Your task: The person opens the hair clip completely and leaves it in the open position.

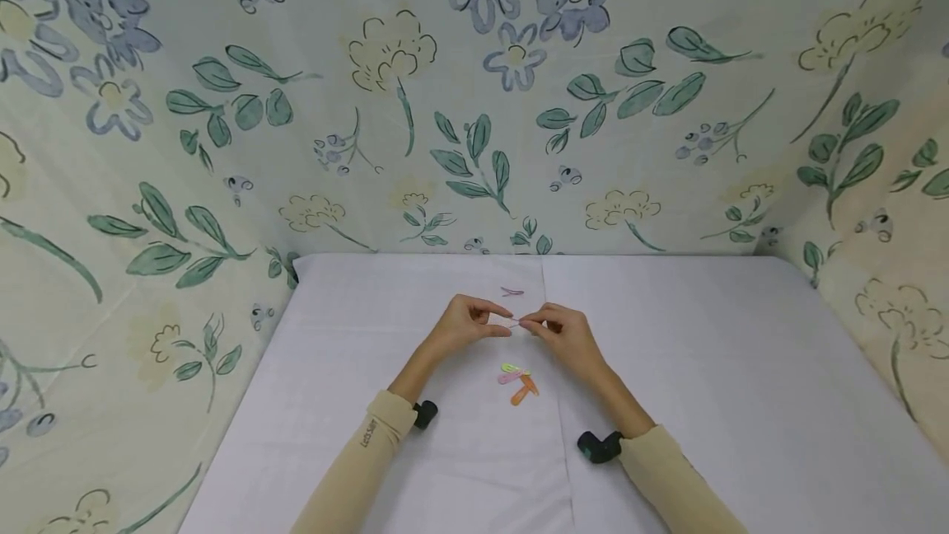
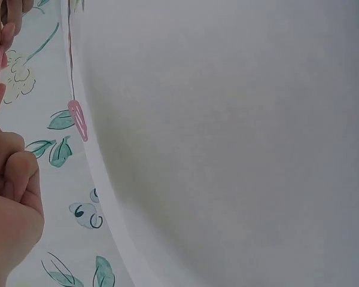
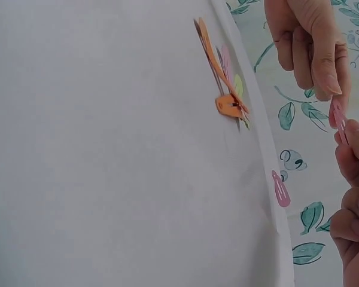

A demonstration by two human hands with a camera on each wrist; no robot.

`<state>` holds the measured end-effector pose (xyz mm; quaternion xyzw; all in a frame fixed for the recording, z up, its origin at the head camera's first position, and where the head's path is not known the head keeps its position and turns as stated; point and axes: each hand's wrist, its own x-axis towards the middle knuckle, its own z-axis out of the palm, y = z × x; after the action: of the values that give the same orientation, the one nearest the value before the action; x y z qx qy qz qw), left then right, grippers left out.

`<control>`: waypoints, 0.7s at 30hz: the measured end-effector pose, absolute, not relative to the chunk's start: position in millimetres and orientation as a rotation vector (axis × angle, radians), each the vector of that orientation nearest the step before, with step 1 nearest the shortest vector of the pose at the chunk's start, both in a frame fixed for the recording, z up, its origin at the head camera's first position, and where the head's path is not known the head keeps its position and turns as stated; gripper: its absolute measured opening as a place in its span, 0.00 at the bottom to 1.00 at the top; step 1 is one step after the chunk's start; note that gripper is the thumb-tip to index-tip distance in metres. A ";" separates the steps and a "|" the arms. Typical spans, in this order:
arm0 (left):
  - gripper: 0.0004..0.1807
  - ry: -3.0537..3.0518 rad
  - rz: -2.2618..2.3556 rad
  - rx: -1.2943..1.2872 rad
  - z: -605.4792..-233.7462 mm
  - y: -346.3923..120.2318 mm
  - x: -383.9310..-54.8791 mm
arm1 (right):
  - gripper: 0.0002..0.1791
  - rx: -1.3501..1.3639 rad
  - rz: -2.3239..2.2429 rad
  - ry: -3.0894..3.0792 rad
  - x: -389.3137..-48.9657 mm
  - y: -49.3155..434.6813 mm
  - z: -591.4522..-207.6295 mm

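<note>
A small pink snap hair clip (image 3: 341, 122) is held between both hands above the far middle of the white table. My right hand (image 1: 563, 332) pinches one end of it between thumb and index finger. From the other side, my left hand (image 1: 463, 324) has its thumb and index finger at the opposite end, the remaining fingers curled in. Beyond the hands lies another pink hair clip (image 1: 511, 292). Nearer to me is a loose group: a yellow-green clip (image 1: 511, 367), a pink clip (image 1: 507, 378) and orange clips (image 1: 520, 395).
White cloth covers the table (image 1: 667, 369), with a fold line running through its middle. Behind and beside it hangs a floral-print curtain (image 1: 415, 155). Black wrist cameras (image 1: 599, 447) sit at both sleeves.
</note>
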<state>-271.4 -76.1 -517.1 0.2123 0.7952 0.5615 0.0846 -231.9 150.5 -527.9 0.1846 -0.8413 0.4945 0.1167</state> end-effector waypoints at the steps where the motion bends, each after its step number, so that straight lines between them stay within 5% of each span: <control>1: 0.11 2.380 1.666 0.654 -517.1 -76.2 -271.8 | 0.05 0.529 1.465 -2.467 -232.3 151.2 -527.7; 21: 0.07 2.535 1.506 0.671 -518.3 -72.6 -286.8 | 0.06 0.486 1.557 -2.546 -250.1 155.5 -537.2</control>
<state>-286.8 -72.6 -518.3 0.2216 0.8368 0.4973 0.0587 -250.1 155.5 -537.2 0.1605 -0.8406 0.5140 0.0589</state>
